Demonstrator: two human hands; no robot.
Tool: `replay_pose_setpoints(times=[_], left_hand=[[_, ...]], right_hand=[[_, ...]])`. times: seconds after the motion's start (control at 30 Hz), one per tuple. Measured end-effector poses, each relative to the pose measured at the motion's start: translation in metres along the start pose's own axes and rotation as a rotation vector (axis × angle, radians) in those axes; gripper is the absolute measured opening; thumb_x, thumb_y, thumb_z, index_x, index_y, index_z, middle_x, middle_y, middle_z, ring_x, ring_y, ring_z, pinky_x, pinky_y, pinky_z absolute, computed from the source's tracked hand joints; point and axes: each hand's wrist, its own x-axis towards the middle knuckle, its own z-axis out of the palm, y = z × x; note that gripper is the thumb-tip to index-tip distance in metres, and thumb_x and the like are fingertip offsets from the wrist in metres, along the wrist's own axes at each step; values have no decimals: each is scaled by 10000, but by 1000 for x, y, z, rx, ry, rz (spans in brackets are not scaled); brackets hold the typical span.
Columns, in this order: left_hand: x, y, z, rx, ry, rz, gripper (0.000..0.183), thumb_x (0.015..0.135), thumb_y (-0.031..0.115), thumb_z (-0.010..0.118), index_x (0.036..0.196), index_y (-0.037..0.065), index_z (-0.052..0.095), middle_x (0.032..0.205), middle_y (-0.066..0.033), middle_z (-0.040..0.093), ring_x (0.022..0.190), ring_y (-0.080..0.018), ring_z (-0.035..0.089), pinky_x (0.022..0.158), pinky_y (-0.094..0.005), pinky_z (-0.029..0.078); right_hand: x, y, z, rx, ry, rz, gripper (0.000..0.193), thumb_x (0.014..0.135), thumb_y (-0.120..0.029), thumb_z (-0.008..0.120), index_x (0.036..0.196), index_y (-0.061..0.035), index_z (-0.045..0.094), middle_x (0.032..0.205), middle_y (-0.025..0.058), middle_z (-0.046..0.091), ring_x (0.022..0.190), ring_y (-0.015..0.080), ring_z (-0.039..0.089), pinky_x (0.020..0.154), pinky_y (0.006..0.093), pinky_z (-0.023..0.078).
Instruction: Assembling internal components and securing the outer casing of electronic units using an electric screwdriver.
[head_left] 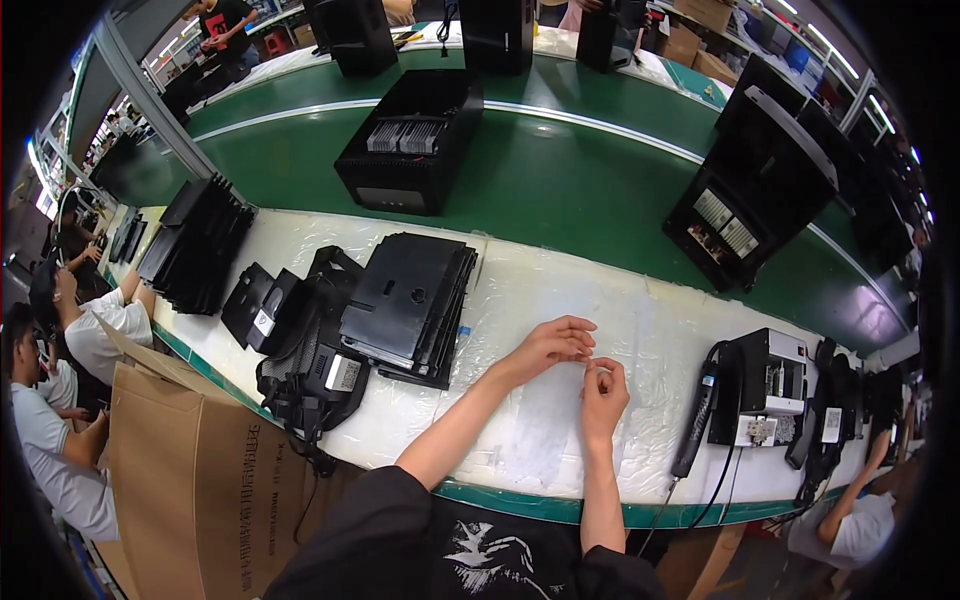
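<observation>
My left hand (550, 350) hovers over the white-covered bench (545, 430), its fingers partly stretched and loosely bent, with gaps between them. Just right of it and nearer to me, my right hand (604, 398) has thumb and fingertips pinched together. The fingertips of both hands almost meet. Anything between the right fingertips is too small to make out. To the left of my hands lies a stack of black panels (405, 305). An electric screwdriver (695, 420) with a black body lies to the right, beside a small white-and-black screw feeder (770, 385).
Beyond the bench runs a green conveyor (560, 185) carrying an open black computer case (410, 145) and another case (745, 190) at the right. Black straps and parts (320, 370) lie on the left, near a second panel stack (197, 245). A large cardboard box (190, 470) stands at lower left.
</observation>
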Motion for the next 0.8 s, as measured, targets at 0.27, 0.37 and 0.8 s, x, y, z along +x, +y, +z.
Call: replay_pose_setpoints(times=[0.27,0.37,0.8], left_hand=[[-1,0,2,12,15,3,406,808,-4,497,1213,-11,481,1028,-80,575,972,-167,576,909,-344,461],[-2,0,3,7,7,4,404,807,-5,498,1210,-13,484,1030,-82,575,969,-168,578,912,-345,461],[-1,0,0,23,10,12,387,830,28,500,1215,-7,488,1034,-86,574,964,-175,581,902,-333,466]], right_hand=[[0,5,-1,-10,1,12,98,894,-116,575,887,-19,570,487,-7,457,447,43,407,442,214,296],[-1,6,-2,-2,-9,21,102,894,-120,576,889,-18,574,485,-5,456,446,45,405,442,216,297],[1,7,-2,16,-19,36,105,907,-123,562,903,-18,563,523,-34,433,476,31,379,451,203,276]])
